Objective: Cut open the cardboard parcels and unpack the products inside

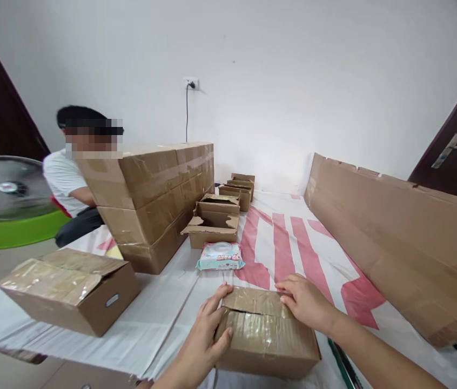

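Note:
A small cardboard box [267, 337] with shiny tape over its top sits at the near edge of the cloth, right in front of me. My left hand [210, 327] grips its left side, thumb on the near top corner and fingers along the far left edge. At the far right corner, my right hand [303, 300] has its fingers bent over the flap edge; part of the fingertips is hidden. A narrow dark gap shows between the two top flaps. Just beyond the box lies a pack of wet wipes [221, 256].
Several open cardboard boxes [214, 237] run in a row toward the wall, beside stacked taped cartons [151, 202]. Another taped box [74, 286] stands left. A big cardboard sheet [398, 243] borders the right. A person [68, 173] sits behind the cartons, near a fan [7, 189].

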Demonstrator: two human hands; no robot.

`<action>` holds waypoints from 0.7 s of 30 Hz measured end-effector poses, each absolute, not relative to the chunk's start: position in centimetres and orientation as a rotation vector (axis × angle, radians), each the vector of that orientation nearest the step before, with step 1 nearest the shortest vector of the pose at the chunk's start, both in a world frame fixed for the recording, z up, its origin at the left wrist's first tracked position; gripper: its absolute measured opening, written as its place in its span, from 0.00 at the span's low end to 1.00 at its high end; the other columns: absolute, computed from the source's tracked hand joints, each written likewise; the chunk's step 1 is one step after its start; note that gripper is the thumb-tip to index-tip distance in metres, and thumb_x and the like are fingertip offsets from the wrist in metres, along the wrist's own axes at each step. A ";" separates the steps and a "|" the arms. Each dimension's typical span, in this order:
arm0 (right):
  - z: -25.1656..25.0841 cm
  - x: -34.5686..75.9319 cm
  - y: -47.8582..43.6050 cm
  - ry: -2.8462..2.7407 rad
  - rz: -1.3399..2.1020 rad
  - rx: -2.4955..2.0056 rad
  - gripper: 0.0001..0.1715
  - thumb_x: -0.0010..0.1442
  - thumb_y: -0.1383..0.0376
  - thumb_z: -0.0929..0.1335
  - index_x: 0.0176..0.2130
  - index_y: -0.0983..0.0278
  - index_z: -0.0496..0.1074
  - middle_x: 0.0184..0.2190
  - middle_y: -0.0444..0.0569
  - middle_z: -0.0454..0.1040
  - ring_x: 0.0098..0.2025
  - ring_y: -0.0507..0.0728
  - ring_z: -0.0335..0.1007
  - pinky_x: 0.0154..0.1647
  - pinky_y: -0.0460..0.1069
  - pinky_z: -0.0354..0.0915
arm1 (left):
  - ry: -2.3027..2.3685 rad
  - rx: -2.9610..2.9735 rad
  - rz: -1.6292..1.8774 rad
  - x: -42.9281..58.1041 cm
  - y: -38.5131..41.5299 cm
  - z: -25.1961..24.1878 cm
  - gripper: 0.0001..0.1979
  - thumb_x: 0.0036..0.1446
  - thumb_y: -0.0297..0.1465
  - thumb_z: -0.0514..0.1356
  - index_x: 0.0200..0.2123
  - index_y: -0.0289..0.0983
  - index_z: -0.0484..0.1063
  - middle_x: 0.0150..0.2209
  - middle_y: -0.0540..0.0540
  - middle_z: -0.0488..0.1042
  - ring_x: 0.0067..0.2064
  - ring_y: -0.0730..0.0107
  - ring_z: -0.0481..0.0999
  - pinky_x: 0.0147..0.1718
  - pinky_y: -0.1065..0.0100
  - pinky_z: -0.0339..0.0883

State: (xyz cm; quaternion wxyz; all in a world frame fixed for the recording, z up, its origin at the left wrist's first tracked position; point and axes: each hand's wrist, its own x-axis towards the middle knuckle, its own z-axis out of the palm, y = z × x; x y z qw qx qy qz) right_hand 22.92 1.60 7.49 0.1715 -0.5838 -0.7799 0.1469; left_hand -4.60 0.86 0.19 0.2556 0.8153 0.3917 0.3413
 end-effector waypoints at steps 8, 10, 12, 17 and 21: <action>7.3 21.4 2.1 -2.197 0.328 -1.737 0.10 0.61 0.67 0.65 0.37 0.61 0.76 0.36 0.47 0.77 0.39 0.55 0.73 0.41 0.48 0.63 | 1.043 2.203 0.961 -4.4 1.0 -0.6 0.18 0.64 0.36 0.51 0.55 0.38 0.66 0.68 0.37 0.53 0.69 0.50 0.51 0.63 0.47 0.54; 7.1 21.2 2.5 -2.205 0.310 -1.752 0.08 0.61 0.67 0.66 0.36 0.61 0.76 0.35 0.45 0.77 0.37 0.54 0.73 0.39 0.47 0.63 | 1.025 2.192 0.977 -4.4 1.0 -0.7 0.22 0.64 0.37 0.51 0.60 0.39 0.61 0.68 0.37 0.53 0.69 0.50 0.51 0.64 0.47 0.53; 6.8 20.9 2.9 -2.227 0.275 -1.761 0.09 0.61 0.69 0.65 0.34 0.61 0.75 0.34 0.45 0.77 0.36 0.54 0.73 0.37 0.47 0.62 | 1.016 2.188 0.983 -4.5 0.9 -0.6 0.23 0.65 0.37 0.52 0.61 0.40 0.60 0.68 0.38 0.53 0.69 0.51 0.51 0.64 0.47 0.52; 6.0 20.3 2.6 -2.290 0.110 -1.748 0.12 0.63 0.73 0.60 0.34 0.64 0.70 0.35 0.50 0.73 0.34 0.55 0.70 0.34 0.48 0.61 | 1.046 2.177 0.997 -4.5 0.8 -0.4 0.19 0.64 0.36 0.53 0.57 0.40 0.65 0.68 0.40 0.54 0.69 0.52 0.52 0.64 0.49 0.53; 5.9 20.2 1.5 -2.345 0.034 -1.634 0.14 0.65 0.73 0.57 0.35 0.63 0.68 0.35 0.49 0.71 0.33 0.55 0.68 0.33 0.48 0.62 | 1.072 2.189 0.988 -4.2 1.0 -0.1 0.14 0.63 0.34 0.53 0.49 0.38 0.71 0.66 0.39 0.57 0.67 0.50 0.55 0.63 0.49 0.55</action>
